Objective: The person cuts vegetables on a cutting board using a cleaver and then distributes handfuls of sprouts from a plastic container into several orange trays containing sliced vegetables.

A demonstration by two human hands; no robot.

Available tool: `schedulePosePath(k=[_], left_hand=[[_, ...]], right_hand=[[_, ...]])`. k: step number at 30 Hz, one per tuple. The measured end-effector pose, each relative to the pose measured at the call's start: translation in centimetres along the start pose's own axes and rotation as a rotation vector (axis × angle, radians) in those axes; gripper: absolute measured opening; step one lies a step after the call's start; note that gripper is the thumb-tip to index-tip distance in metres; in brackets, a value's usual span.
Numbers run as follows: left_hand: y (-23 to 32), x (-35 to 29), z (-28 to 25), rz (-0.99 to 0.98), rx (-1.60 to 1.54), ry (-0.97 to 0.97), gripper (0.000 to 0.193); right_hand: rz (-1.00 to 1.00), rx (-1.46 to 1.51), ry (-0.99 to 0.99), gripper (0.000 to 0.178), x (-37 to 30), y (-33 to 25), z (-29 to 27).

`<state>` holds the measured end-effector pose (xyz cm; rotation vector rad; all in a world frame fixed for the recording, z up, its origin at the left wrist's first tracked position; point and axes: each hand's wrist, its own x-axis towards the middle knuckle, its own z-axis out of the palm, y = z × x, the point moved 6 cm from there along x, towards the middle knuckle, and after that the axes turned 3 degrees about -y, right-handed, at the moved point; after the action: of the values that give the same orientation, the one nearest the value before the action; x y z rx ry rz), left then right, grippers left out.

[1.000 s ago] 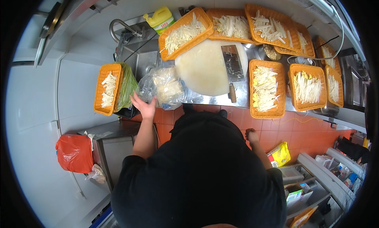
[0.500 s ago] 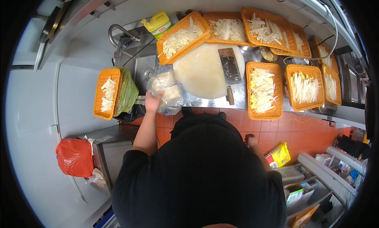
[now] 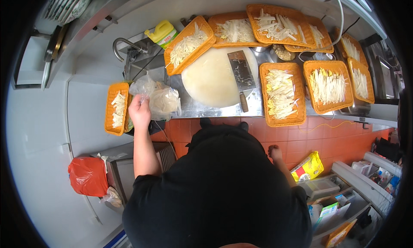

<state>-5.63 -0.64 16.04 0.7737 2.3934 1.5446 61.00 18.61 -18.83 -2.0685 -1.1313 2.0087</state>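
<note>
My left hand (image 3: 140,111) is closed on the gathered top of a clear plastic bag (image 3: 165,102) at the left end of the steel counter. Pale contents show through the plastic, but their kind is unclear. To the bag's right lies a round white cutting board (image 3: 206,82). A cleaver (image 3: 241,69) with a wooden handle rests on its right side, with pale scraps on the blade. My right hand (image 3: 275,153) hangs low beside my body, away from the counter, fingers curled. Whether anything is inside it is hidden.
Orange baskets of pale cut strips, among them a right-hand basket (image 3: 263,97) and a left-end basket (image 3: 107,119), surround the board. Behind stand a faucet (image 3: 118,48) and a yellow jug (image 3: 162,32). A yellow packet (image 3: 310,165) and open drawers (image 3: 357,179) are at lower right.
My left hand has moved left with the plastic bag, now gripping its loose top. It covers the place where the green bag showed. The whole view has shifted slightly; my right hand still hangs low.
</note>
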Motion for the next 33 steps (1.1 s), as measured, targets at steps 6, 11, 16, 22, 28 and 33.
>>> schedulePosePath(k=[6,11,16,22,28,33], left_hand=[[11.3,-2.2,0.5,0.180,-0.349,-0.127,0.010],[20.5,-4.3,8.3,0.456,-0.303,-0.617,0.005],[25.9,-8.1,17.2,0.889,-0.219,-1.236,0.010],[28.8,-16.8,22.3,1.354,-0.353,-1.752,0.016],[27.1,-23.1,24.1,1.506,-0.250,-2.084,0.032],[25.7,-24.3,26.6,1.291,-0.222,-1.854,0.060]], right_hand=[[-0.562,-0.026,0.007,0.008,-6.2,-12.0,6.2],[-1.203,-0.606,0.051,0.107,-18.8,-27.0,12.4],[-1.401,-0.735,0.208,0.109,-27.8,-35.0,16.6],[-1.367,-0.628,0.829,0.071,-31.6,-29.7,11.3],[-1.017,-0.442,1.060,0.017,-34.1,-17.4,11.1],[-0.630,-0.061,1.327,0.011,-34.4,-4.2,11.2]])
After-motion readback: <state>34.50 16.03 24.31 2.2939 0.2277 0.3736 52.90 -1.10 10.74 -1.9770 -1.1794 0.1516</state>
